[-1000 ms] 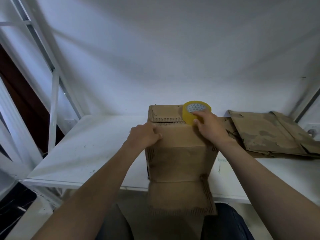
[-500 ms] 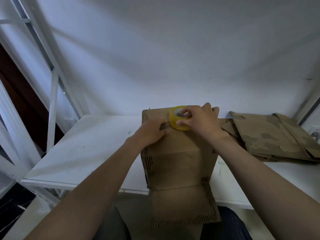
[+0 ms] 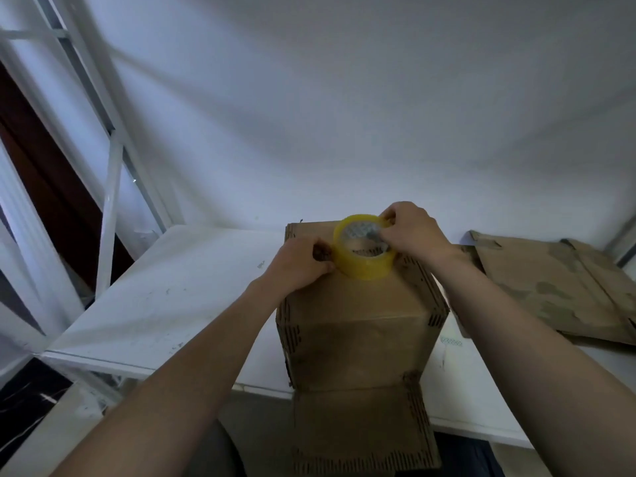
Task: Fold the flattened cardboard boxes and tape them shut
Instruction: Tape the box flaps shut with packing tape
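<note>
Head view: box (image 3: 358,339) upright at near edge of table (image 3: 172,297), flap (image 3: 361,428) hanging; on its top, left hand (image 3: 303,266) curled against tape roll (image 3: 364,251), grip unclear; right hand (image 3: 413,232) grips roll's far side; flat boxes (image 3: 550,287) lie right.

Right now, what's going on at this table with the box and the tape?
A person is taping up a folded cardboard box that stands on the white table. The right hand grips the yellow tape roll at the box's top, and the left hand holds the top just beside the roll. The near flap hangs open over the table edge. More flattened boxes lie to the right.
</note>
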The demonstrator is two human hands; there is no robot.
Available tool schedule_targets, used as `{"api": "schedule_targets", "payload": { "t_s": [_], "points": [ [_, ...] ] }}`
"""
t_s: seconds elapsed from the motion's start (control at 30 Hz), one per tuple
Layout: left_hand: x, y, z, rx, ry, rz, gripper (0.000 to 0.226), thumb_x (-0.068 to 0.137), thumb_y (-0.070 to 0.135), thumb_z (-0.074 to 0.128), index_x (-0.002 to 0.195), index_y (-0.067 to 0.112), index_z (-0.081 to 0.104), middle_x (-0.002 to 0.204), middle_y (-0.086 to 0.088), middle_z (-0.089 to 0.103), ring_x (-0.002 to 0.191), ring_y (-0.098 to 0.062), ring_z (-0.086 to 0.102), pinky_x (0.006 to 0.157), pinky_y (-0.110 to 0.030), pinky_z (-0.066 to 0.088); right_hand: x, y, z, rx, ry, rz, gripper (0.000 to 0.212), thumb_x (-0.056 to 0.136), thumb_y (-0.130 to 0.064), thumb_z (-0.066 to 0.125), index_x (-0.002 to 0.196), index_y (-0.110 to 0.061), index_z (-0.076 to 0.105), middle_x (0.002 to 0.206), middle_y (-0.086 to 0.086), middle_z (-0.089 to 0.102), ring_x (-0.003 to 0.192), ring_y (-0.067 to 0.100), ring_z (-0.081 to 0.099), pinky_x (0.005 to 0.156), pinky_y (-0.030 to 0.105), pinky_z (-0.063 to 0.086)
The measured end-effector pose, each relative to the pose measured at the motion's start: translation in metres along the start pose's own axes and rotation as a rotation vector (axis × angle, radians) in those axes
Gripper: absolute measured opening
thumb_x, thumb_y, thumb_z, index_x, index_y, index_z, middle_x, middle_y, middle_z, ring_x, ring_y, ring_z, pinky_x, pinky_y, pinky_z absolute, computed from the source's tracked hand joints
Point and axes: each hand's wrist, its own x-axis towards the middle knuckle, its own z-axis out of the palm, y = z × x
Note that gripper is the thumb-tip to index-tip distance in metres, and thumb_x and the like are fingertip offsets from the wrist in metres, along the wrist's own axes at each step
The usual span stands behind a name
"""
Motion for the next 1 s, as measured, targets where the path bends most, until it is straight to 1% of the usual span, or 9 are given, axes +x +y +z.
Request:
{"api": "schedule_targets", "payload": {
  "t_s": [0.13, 0.2, 0.3, 0.47, 0.63, 0.77, 0.83, 0.9, 1.0],
  "points": [
    [-0.002, -0.003, -0.003, -0.102, 0.001, -0.031, 0.027, 0.095, 0.019, 0.064, 0.122, 0.018, 0.061, 0.126, 0.002, 0.063, 0.119, -0.014, 0.056, 0.093, -0.023, 0.04, -0.005, -0.005, -0.007, 0.26, 0.176, -0.066, 0.025, 0.09, -0.021, 0.066, 0.105, -0.018, 0.047, 0.092, -0.003, 0.057, 0.084, 0.021, 0.059, 0.063, 0.034, 0.047],
    [-0.005, -0.005, -0.001, -0.113, -0.014, -0.038, 0.035, 0.092, 0.015, 0.066, 0.126, 0.017, 0.057, 0.131, 0.002, 0.06, 0.125, -0.014, 0.053, 0.095, -0.022, 0.038, -0.007, -0.005, -0.007, 0.282, 0.246, -0.121, 0.029, 0.088, -0.009, 0.063, 0.106, -0.017, 0.042, 0.1, 0.002, 0.058, 0.082, 0.025, 0.058, 0.07, 0.041, 0.049],
    [-0.01, -0.005, 0.004, -0.104, 0.017, -0.021, 0.038, 0.092, 0.013, 0.067, 0.127, 0.017, 0.056, 0.131, 0.001, 0.06, 0.123, -0.015, 0.053, 0.092, -0.021, 0.038, -0.013, 0.0, 0.006, 0.272, 0.245, -0.178, 0.036, 0.087, 0.001, 0.056, 0.112, -0.021, 0.04, 0.117, 0.004, 0.057, 0.07, 0.02, 0.054, 0.062, 0.035, 0.044],
    [-0.015, -0.001, 0.008, -0.076, 0.006, 0.02, 0.032, 0.092, 0.013, 0.063, 0.123, 0.021, 0.064, 0.13, 0.004, 0.062, 0.12, -0.014, 0.054, 0.093, -0.022, 0.037, -0.024, 0.018, 0.021, 0.163, 0.197, -0.22, 0.071, 0.089, 0.006, 0.049, 0.147, -0.034, 0.04, 0.147, -0.002, 0.05, 0.127, 0.021, 0.051, 0.092, 0.025, 0.037],
    [-0.016, 0.004, 0.008, -0.079, -0.005, 0.026, 0.04, 0.091, 0.007, 0.061, 0.127, 0.022, 0.064, 0.132, 0.003, 0.062, 0.124, -0.015, 0.052, 0.096, -0.023, 0.036, -0.022, 0.029, 0.01, -0.012, 0.254, -0.244, 0.063, 0.094, -0.009, 0.053, 0.149, -0.037, 0.043, 0.121, 0.006, 0.059, 0.114, 0.028, 0.055, 0.084, 0.032, 0.036],
    [-0.015, 0.007, 0.01, -0.119, -0.005, 0.042, 0.033, 0.096, 0.014, 0.056, 0.125, 0.024, 0.068, 0.129, 0.008, 0.065, 0.12, -0.011, 0.054, 0.1, -0.026, 0.04, -0.022, 0.029, 0.013, 0.131, 0.223, -0.176, 0.069, 0.094, -0.007, 0.052, 0.153, -0.038, 0.035, 0.139, 0.008, 0.053, 0.128, 0.028, 0.048, 0.097, 0.036, 0.04],
    [-0.014, 0.009, 0.01, -0.169, -0.01, 0.012, 0.027, 0.101, 0.022, 0.049, 0.113, 0.025, 0.073, 0.11, 0.008, 0.069, 0.102, -0.009, 0.058, 0.088, -0.028, 0.044, -0.023, 0.028, 0.02, 0.143, 0.226, -0.163, 0.073, 0.095, -0.005, 0.05, 0.156, -0.039, 0.028, 0.134, 0.01, 0.051, 0.12, 0.03, 0.051, 0.09, 0.033, 0.039],
    [-0.014, 0.013, 0.01, -0.217, 0.014, -0.021, 0.034, 0.104, 0.027, 0.044, 0.079, 0.02, 0.066, 0.078, 0.004, 0.06, 0.075, -0.01, 0.053, 0.072, -0.031, 0.041, -0.025, 0.027, 0.027, 0.104, 0.253, -0.19, 0.075, 0.097, -0.005, 0.049, 0.158, -0.038, 0.022, 0.13, 0.01, 0.049, 0.111, 0.03, 0.054, 0.084, 0.031, 0.038],
    [-0.015, 0.017, 0.01, -0.285, 0.049, -0.086, 0.045, 0.103, 0.033, 0.039, 0.075, 0.005, 0.06, 0.079, -0.014, 0.061, 0.074, -0.02, 0.056, 0.073, -0.037, 0.042, -0.026, 0.03, 0.032, 0.078, 0.277, -0.243, 0.07, 0.099, -0.005, 0.05, 0.157, -0.035, 0.025, 0.133, 0.011, 0.053, 0.117, 0.029, 0.054, 0.087, 0.031, 0.039]
  ]
}}
